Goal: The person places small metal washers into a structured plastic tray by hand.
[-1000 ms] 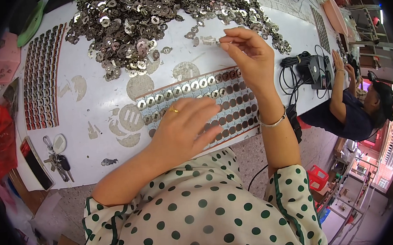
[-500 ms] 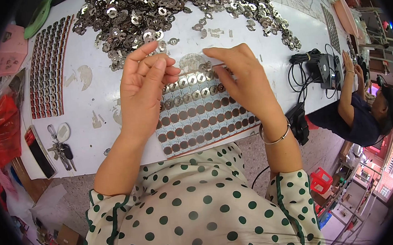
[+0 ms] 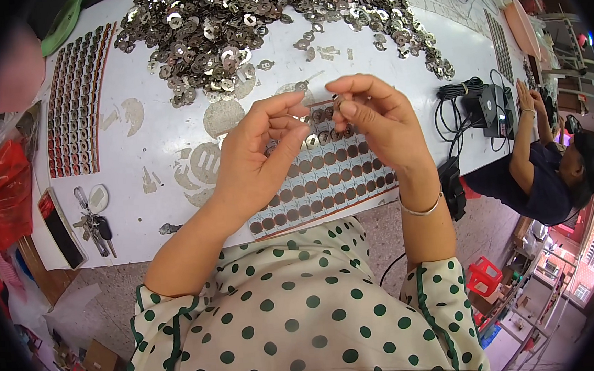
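My right hand (image 3: 383, 121) is pinched over the back edge of a light-blue panel (image 3: 322, 196), thumb and fingers on a small metal disc (image 3: 338, 104) that is largely hidden. My left hand (image 3: 257, 157) hovers over the panel's left side. Its fingers are loosely bent, the thumb stands apart from the index finger, and nothing shows between them. Dark round spots fill the panel's nearer rows. Shiny slotted metal discs (image 3: 311, 141) lie along its back rows, partly covered by my hands.
A large heap of slotted metal discs (image 3: 224, 25) spreads behind the panel. At left lie a filled panel (image 3: 74, 104), keys (image 3: 97, 227) and a red bag (image 3: 2, 199). To the right are a black device with cables (image 3: 495, 113) and another person (image 3: 550, 168) at the table.
My left hand has shifted right and nearer, uncovering grey worn patches on the table. My right hand's fingers have curled from spread into a pinch near the panel's back edge.
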A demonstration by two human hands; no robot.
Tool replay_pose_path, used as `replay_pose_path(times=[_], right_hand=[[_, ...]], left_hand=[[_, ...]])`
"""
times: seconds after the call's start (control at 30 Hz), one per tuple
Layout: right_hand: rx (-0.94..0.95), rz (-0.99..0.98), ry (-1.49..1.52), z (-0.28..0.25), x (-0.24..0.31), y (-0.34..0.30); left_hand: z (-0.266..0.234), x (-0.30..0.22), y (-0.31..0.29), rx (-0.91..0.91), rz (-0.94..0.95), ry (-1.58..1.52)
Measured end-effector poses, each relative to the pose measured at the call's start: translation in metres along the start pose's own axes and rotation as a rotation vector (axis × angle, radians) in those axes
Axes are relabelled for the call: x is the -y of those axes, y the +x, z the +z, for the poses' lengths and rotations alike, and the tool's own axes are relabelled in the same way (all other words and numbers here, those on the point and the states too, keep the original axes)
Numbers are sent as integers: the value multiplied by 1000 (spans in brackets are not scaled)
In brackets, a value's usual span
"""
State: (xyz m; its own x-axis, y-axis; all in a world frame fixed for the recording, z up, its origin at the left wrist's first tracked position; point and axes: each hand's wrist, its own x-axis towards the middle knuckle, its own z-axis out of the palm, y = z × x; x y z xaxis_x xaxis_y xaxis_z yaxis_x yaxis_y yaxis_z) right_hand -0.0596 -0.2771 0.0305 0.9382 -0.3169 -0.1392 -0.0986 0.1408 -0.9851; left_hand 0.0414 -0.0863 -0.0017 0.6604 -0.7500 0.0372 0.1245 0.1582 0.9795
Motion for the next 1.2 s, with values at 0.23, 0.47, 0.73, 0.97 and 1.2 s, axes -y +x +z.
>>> replay_pose_path(times=[0.23,0.47,0.73,0.97,1.2], right_hand=[[-165,161,367,-13,2,-29],[-309,285,81,-39,2,-51],[-311,261,-296,-32,-4,-50],[-300,213,-373,-23,-13,-46],[-183,225,-576,-28,1,-38]], left_hand=[[7,-4,-8,161,315,569],[26,0,-18,489,520,1036],[29,0,-23,539,449,1119],[33,0,-25,532,405,1149],[32,1,-27,536,403,1180]])
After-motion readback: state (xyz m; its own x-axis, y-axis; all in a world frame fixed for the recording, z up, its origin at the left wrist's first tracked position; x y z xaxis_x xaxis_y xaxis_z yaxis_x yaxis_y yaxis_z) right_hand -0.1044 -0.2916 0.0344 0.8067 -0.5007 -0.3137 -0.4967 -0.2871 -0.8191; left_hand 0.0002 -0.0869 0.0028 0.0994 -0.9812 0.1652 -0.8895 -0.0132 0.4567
